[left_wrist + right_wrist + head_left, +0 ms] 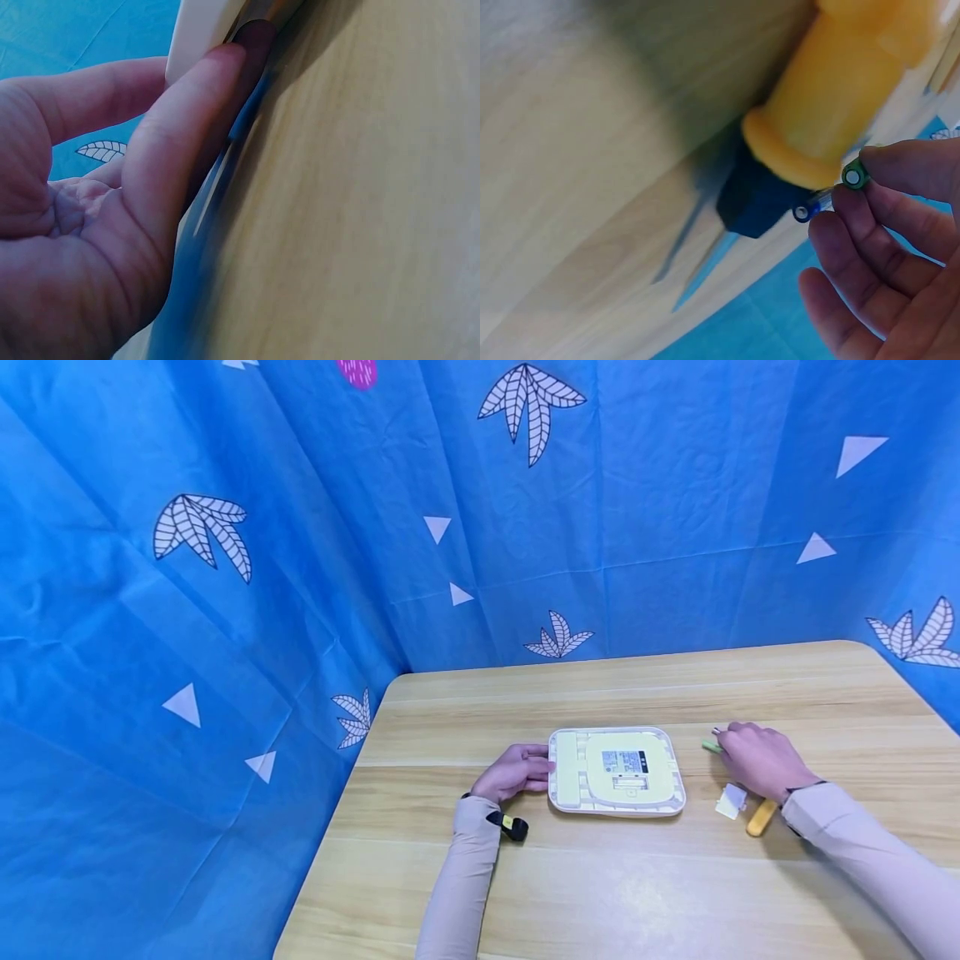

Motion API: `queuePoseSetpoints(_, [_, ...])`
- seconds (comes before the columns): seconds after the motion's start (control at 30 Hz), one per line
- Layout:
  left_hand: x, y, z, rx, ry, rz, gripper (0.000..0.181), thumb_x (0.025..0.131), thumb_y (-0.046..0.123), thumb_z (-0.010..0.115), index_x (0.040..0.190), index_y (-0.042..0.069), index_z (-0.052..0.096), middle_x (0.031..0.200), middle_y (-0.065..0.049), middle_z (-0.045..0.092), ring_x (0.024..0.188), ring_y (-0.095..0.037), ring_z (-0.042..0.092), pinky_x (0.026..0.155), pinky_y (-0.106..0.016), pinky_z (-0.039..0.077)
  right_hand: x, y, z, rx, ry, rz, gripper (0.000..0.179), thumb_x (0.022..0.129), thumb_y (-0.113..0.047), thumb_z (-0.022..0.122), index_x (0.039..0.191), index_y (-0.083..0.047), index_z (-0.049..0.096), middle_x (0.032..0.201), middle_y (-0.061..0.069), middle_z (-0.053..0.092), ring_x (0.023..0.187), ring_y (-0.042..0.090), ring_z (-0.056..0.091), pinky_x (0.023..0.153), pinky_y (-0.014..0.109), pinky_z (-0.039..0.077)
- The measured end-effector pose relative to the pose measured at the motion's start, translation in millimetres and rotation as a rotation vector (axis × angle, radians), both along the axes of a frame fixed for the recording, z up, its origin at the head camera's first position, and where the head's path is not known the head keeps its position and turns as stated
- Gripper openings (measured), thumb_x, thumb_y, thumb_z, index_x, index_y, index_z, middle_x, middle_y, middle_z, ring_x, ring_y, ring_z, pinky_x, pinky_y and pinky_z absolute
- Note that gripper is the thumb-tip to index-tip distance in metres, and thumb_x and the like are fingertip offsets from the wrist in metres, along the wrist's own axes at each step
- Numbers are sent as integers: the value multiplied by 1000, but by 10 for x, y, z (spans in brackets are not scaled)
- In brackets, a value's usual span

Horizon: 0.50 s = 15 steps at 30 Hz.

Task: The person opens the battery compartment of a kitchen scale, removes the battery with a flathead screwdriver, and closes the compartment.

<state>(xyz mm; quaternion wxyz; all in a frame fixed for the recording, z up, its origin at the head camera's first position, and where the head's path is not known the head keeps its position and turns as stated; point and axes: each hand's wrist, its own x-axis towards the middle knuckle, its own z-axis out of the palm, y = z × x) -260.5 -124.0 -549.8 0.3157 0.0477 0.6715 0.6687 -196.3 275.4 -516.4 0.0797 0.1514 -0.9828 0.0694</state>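
- White plastic device point(567, 768) lies on the wooden surface point(622, 877) between the left hand point(517, 772) and right hand point(761, 760), its printed label point(621, 762) facing up.
- At the device's left edge, the left grip holds it between thumb and fingers.
- On the other side, the right grip is narrow, pinching a green battery point(853, 175); a blue-ended battery point(802, 213) sits just beside the fingertips.
- Yellow-handled screwdriver point(821, 97) lies near a small white cover point(731, 801).

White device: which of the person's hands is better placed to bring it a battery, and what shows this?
Probably the right hand: it already pinches a green battery beside the device. The left hand holds the white device by its edge, so seems better suited to steadying it.
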Motion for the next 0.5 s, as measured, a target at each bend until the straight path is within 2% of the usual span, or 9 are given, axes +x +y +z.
queuePoseSetpoints(0.3, [-3, -6, 8, 1, 9, -17, 50, 93, 2, 61, 141, -2, 47, 118, -22, 70, 93, -22, 74, 86, -33, 63, -25, 50, -47, 11, -41, -28, 8, 87, -5, 63, 82, -3, 68, 70, 6, 58, 60, 21, 54, 45, 40, 48])
queuePoseSetpoints(0.5, [1, -11, 3, -2, 6, -22, 51, 93, 2, 61, 141, -2, 46, 117, -21, 70, 93, -21, 74, 86, -34, 63, -53, 56, -49, -15, -56, -39, 7, 87, -7, 66, 86, 0, 69, 74, 9, 61, 63, 25, 57, 47, 43, 50])
